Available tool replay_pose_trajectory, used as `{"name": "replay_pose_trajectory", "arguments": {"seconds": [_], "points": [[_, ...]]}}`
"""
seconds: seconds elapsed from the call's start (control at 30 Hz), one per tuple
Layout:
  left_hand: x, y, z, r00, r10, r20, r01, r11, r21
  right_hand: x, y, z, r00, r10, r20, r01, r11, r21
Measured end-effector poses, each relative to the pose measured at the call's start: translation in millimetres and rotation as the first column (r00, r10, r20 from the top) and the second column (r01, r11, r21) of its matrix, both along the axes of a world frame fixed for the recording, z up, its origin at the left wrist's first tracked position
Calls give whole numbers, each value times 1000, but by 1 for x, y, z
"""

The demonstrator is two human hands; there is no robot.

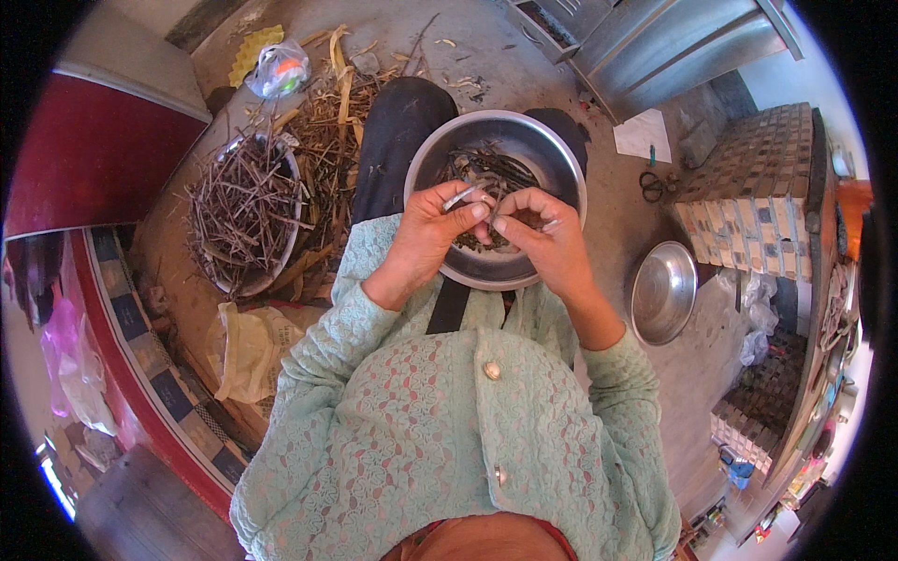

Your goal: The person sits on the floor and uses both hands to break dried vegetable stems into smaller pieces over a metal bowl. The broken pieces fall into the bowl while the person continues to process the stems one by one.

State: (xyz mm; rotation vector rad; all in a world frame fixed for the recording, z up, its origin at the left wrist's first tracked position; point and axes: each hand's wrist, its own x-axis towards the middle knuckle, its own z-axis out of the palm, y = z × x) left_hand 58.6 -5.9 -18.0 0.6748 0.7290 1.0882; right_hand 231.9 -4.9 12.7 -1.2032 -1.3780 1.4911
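Note:
A steel basin rests on my lap between my knees, with dark brown stringy plant pieces in it. Over the basin my two hands meet, fingertips almost touching. My left hand is closed around a short, slim, pale grey metallic thing, possibly a small blade; its far part is hidden by the fingers. Thumb and forefinger of my right hand pinch a thin brownish plant piece, whose lower end hangs over the basin.
Left of my legs stands a metal bowl heaped with dry brown twigs, beside more loose twigs on the floor. A second, shiny basin is on the floor at right, near a brick stove. Scissors lie beyond it.

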Motion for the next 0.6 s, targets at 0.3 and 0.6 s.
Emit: {"name": "replay_pose_trajectory", "arguments": {"seconds": [0.3, 0.6], "points": [[-2, 3, -3, 997, 4, 72, -7, 999, 46, 1, -1, 4, 995, -42, -90, 36, 997, -71], [-1, 4, 3, 988, -4, 154, 2, 1000, 16, 6, 3, 3, 944, -83, -318, 65, 996, -67]]}}
